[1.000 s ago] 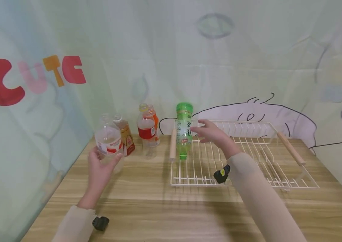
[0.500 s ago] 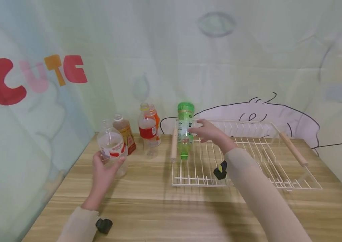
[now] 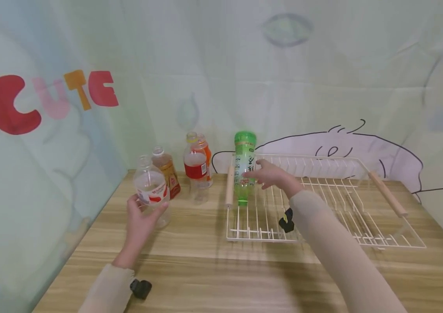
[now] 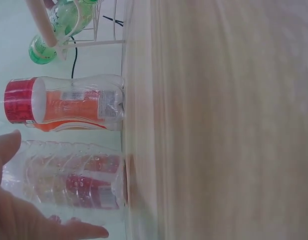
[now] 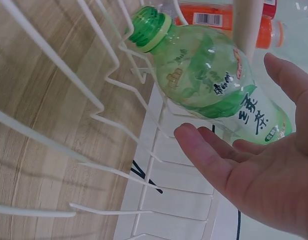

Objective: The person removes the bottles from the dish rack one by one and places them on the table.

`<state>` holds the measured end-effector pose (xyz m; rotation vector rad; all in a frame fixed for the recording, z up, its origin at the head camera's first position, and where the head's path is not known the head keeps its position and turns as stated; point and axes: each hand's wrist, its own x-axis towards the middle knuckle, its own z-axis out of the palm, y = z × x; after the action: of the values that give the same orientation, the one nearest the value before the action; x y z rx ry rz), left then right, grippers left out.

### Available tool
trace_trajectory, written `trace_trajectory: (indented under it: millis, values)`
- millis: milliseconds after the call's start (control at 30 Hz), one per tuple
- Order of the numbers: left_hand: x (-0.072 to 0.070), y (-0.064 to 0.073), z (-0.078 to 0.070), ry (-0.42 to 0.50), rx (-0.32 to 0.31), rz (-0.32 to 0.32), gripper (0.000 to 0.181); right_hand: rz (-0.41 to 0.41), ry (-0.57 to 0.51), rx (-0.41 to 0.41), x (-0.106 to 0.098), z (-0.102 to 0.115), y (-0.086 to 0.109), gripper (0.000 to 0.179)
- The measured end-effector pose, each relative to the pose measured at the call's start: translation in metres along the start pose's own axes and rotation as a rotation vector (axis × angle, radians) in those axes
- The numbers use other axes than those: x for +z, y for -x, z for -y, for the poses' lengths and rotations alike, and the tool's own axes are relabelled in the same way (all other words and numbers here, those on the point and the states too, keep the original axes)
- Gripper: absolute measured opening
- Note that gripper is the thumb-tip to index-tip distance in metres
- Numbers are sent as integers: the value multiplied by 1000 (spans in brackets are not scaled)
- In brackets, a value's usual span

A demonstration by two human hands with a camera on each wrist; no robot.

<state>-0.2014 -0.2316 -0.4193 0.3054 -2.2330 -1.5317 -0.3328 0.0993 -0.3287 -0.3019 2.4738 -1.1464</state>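
My left hand [image 3: 143, 219] holds a clear plastic bottle [image 3: 151, 187] with a white-and-red label, its thumb and fingers around the sides. In the left wrist view this bottle [image 4: 79, 177] stands upright, base at the tabletop. An upside-down green tea bottle [image 3: 243, 169] leans in the left end of a white wire rack [image 3: 260, 238]. Just right of it is my right hand [image 3: 271, 174], fingers spread. In the right wrist view the thumb and fingers of that hand [image 5: 273, 165] lie either side of the green bottle [image 5: 208, 75], not closed around it.
Behind the left hand stands a brown-labelled bottle [image 3: 168, 171]. A red-labelled bottle [image 3: 195, 169] stands left of the rack, partly covering an orange-labelled one [image 3: 207, 154]. Wooden handles [image 3: 387, 194] flank the rack. A printed curtain [image 3: 190, 65] hangs behind the wooden table [image 3: 190, 278].
The clear bottle has come down slightly in my left hand and stands straighter. My right hand's fingers have shifted a little near the green bottle. The head view has turned slightly left.
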Motion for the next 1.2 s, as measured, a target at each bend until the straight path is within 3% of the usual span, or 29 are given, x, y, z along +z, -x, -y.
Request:
trace_trajectory:
  millis: [333, 800, 1200]
  values:
    - [2, -2, -2, -18, -42, 46, 86, 35, -26, -29, 5, -4, 1, 85]
    - [3, -5, 1, -15, -70, 54, 86, 60, -65, -36, 8, -9, -3, 87]
    - [1, -5, 2, -19, -81, 48, 93, 81, -83, -76, 12, -12, -7, 68]
